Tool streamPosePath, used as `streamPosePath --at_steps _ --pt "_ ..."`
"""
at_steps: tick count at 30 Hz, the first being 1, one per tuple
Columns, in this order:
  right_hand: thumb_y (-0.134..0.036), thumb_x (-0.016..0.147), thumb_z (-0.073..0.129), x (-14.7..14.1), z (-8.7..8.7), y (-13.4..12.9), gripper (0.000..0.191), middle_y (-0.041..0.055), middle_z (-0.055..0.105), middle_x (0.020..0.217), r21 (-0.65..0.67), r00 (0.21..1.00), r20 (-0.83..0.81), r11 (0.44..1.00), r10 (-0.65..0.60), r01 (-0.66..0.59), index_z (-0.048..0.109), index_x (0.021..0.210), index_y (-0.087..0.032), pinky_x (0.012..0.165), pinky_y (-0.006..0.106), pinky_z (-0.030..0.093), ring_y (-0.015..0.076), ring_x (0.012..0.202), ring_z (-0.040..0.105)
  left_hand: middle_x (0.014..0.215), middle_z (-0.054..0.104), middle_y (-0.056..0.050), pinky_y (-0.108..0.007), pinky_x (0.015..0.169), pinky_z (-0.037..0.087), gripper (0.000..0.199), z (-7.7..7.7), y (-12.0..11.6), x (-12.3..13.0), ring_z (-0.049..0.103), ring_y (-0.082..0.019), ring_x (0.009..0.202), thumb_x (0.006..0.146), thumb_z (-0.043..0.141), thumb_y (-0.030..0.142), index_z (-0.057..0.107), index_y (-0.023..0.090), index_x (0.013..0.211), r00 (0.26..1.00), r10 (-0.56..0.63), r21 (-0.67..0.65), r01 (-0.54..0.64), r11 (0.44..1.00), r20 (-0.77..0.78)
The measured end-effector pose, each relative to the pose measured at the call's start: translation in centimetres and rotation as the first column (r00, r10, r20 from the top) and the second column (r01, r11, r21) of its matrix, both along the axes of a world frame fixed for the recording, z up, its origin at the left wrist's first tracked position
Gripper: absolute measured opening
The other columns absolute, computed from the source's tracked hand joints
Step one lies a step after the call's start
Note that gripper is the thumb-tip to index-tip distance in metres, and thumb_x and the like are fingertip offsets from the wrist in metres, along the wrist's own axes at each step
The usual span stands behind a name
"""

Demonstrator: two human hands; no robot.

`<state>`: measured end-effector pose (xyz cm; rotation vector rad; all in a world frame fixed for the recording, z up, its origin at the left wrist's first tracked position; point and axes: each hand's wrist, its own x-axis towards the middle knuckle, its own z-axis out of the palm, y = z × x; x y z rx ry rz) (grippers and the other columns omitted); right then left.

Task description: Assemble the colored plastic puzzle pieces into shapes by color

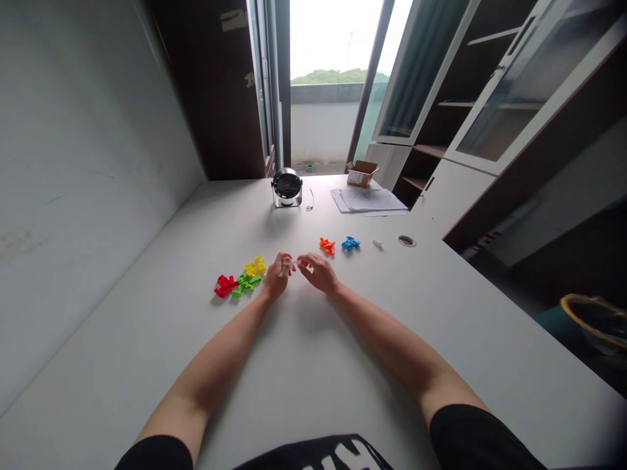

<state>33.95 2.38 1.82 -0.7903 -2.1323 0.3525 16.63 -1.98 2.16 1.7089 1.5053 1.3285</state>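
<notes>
My left hand and my right hand meet over the middle of the white table. Between their fingertips is a small white piece, mostly covered by the fingers, and both hands pinch it. Close to my left hand lie piles of small plastic pieces: yellow pieces, green pieces and red pieces. Beyond my right hand are orange pieces and blue pieces. Farther right rests another small white plastic piece.
A small black fan-like device stands at the back of the table, with a short cable beside it. Papers and an open cardboard box sit at the back right. A round cable hole is near the right edge.
</notes>
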Motion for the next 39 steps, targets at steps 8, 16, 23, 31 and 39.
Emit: streamPosePath --at_steps 8,16,23,31,39 --pt "-0.026 0.091 0.055 0.14 -0.45 0.59 0.011 0.0033 0.066 0.084 -0.054 0.996 -0.046 0.996 -0.070 0.068 0.063 0.096 -0.021 0.073 0.029 0.047 0.0167 0.074 0.060 0.096 0.068 -0.005 -0.027 0.070 0.052 0.023 -0.33 0.24 0.01 0.066 -0.016 0.081 0.093 0.055 0.031 0.058 0.021 0.113 1.000 0.003 0.053 -0.003 0.999 -0.006" --pt "-0.033 0.093 0.055 0.35 -0.33 0.59 0.015 0.0009 0.062 0.075 -0.065 0.996 -0.037 0.995 -0.078 0.075 0.060 0.086 -0.021 0.067 0.027 0.041 0.0149 0.067 0.055 0.099 0.070 -0.007 -0.029 0.075 0.055 0.026 -0.49 0.33 -0.21 0.068 -0.017 0.085 0.094 0.056 0.032 0.063 0.019 0.115 1.000 -0.031 0.053 0.031 0.998 0.000" --pt "-0.036 0.097 0.049 0.55 -0.28 0.62 0.028 0.0004 0.058 0.070 -0.083 0.997 -0.008 0.994 -0.078 0.077 0.057 0.075 -0.021 0.062 0.026 0.037 0.0139 0.062 0.050 0.093 0.070 -0.005 -0.025 0.067 0.053 0.034 -0.31 0.12 -0.02 0.066 -0.014 0.074 0.093 0.058 0.038 0.062 0.021 0.122 1.000 -0.028 0.044 0.028 0.999 -0.012" --pt "-0.041 0.101 0.042 0.65 -0.46 0.87 0.038 0.0011 0.059 0.067 -0.107 0.996 0.008 0.990 -0.090 0.090 0.055 0.070 -0.021 0.062 0.026 0.037 0.0140 0.061 0.050 0.098 0.069 -0.005 -0.023 0.065 0.053 0.040 -0.27 0.04 -0.04 0.065 -0.012 0.072 0.087 0.066 0.032 0.062 0.024 0.126 0.996 -0.082 0.071 0.084 0.994 -0.035" --pt "-0.044 0.102 0.042 0.60 -0.12 0.51 0.033 0.0009 0.064 0.072 -0.124 0.995 -0.014 0.988 -0.099 0.096 0.063 0.090 -0.021 0.062 0.025 0.039 0.0135 0.061 0.052 0.098 0.070 -0.006 -0.024 0.065 0.052 0.038 -0.28 0.20 -0.21 0.064 -0.013 0.072 0.091 0.062 0.037 0.063 0.022 0.126 0.997 -0.059 0.076 0.063 0.995 -0.050"
